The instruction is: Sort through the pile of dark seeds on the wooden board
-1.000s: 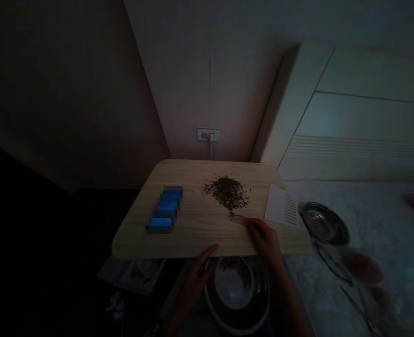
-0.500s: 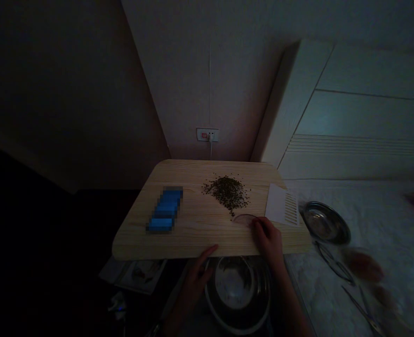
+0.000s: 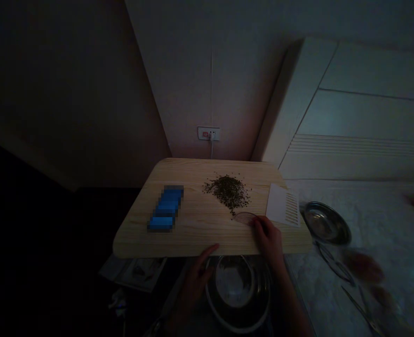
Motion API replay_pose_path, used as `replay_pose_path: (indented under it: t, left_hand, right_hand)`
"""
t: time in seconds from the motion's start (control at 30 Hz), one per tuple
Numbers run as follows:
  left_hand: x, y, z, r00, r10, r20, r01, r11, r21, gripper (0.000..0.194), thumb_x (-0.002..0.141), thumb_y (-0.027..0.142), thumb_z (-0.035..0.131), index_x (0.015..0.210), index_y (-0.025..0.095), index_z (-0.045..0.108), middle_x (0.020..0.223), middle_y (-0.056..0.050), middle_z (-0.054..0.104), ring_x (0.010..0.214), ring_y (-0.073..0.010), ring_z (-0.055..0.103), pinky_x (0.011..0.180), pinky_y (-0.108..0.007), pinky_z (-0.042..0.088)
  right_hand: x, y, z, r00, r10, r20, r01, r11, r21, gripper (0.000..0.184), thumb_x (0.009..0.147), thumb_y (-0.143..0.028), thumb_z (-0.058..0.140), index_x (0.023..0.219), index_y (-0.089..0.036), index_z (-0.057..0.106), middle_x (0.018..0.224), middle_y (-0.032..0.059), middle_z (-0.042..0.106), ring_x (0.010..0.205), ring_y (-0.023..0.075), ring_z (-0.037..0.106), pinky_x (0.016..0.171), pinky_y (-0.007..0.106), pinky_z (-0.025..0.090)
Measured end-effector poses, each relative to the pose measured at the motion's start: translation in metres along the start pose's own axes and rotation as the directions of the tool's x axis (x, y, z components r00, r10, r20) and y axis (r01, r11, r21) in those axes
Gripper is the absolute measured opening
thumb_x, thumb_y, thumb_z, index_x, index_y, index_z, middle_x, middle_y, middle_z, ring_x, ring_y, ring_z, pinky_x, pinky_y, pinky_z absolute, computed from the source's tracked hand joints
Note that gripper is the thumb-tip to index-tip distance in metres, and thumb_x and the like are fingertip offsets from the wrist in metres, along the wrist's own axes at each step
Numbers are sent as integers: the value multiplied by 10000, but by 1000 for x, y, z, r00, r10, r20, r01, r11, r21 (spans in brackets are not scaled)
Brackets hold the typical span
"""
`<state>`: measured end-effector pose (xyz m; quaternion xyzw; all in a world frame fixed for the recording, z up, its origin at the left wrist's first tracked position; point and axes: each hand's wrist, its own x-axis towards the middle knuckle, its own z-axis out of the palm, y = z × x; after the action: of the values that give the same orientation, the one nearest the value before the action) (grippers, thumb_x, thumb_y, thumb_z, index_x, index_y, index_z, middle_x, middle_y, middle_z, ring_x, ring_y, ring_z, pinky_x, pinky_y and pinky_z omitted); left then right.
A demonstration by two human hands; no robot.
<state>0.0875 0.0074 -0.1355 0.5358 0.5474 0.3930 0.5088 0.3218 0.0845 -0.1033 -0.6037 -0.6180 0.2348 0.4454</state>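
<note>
My right hand (image 3: 269, 236) pinches the near end of a thin, clear, rounded piece (image 3: 243, 218) with a dark curved rim; its kind is hard to make out. The piece lies low over the wooden tabletop (image 3: 196, 236), its far end beside a few stray seeds. Beyond it spreads a pile of small dark seeds or grains (image 3: 229, 191). At the front edge, my left hand (image 3: 198, 274) has its fingers apart, the index finger touching the tabletop and nothing held. Below that edge sits a large metal bowl (image 3: 265, 299) with a smaller bowl (image 3: 235, 283) in it.
A white slotted plate (image 3: 277, 205) lies on the tabletop's right side, a pixelated blue object (image 3: 166, 208) on its left. On the white bedding (image 3: 385, 220) are a metal bowl (image 3: 328, 222), glasses (image 3: 335, 264), scissors (image 3: 361, 311) and a blurred brownish shape (image 3: 364, 267). A wall socket (image 3: 208, 134) is behind.
The view has shifted slightly. Both hands, the clear piece and the seed pile look almost unchanged.
</note>
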Motion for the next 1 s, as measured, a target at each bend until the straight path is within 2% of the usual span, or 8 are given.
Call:
replay_pose_path:
  t: [0.13, 0.3, 0.43, 0.67, 0.8, 1.0]
  left_hand:
    - [1, -4, 0, 1000, 11, 5, -11, 1000, 20, 449, 766, 162, 527, 1204, 256, 561, 1302, -27, 552, 1225, -226, 441, 1013, -343, 327]
    - [-1, 2, 0, 1000, 1, -18, -1, 999, 44, 453, 768, 147, 521, 1200, 277, 562, 1303, -7, 552, 1219, -225, 441, 955, -307, 377]
    - [-1, 4, 0, 1000, -9, -6, 9, 999, 43, 468, 762, 130, 505, 1204, 274, 558, 1285, -10, 568, 1122, -231, 524, 861, -296, 440]
    - [-1, 2, 0, 999, -32, 3, 32, 999, -12, 443, 770, 196, 533, 1205, 273, 560, 1298, -7, 557, 1170, -237, 491, 961, -319, 382]
    - [-1, 2, 0, 1000, -12, 1, 12, 1000, 12, 448, 771, 167, 527, 1203, 283, 559, 1304, 0, 550, 1199, -234, 464, 981, -322, 362]
    - [-2, 4, 0, 1000, 0, 5, 0, 1000, 8, 466, 775, 126, 497, 1213, 276, 549, 1300, 2, 552, 1219, -217, 446, 1018, -327, 326]
  right_hand:
    - [0, 1, 1, 1000, -13, -2, 13, 1000, -2, 227, 867, -331, 424, 929, -187, 587, 856, 50, 657, 781, 189, 594, 711, 297, 446]
    - [-1, 1, 1, 1000, -18, -4, 18, 1000, -15, 251, 867, -352, 416, 930, -192, 599, 861, 54, 664, 780, 197, 598, 713, 310, 450]
    - [-1, 1, 0, 1000, -12, 11, 13, 1000, -11, 256, 870, -353, 419, 957, -198, 604, 890, 54, 667, 806, 199, 601, 733, 316, 452]
    - [-1, 4, 1, 999, -39, 33, 39, 999, 1, 254, 869, -341, 427, 962, -195, 613, 923, 59, 664, 843, 201, 599, 765, 322, 452]
    - [-2, 4, 1, 1000, -28, 14, 28, 1000, -8, 244, 870, -340, 436, 965, -196, 608, 920, 54, 662, 833, 196, 598, 748, 312, 452]
    - [-2, 1, -1, 998, -50, 44, 50, 999, 12, 255, 866, -340, 429, 958, -199, 621, 907, 55, 670, 832, 197, 604, 750, 316, 461]
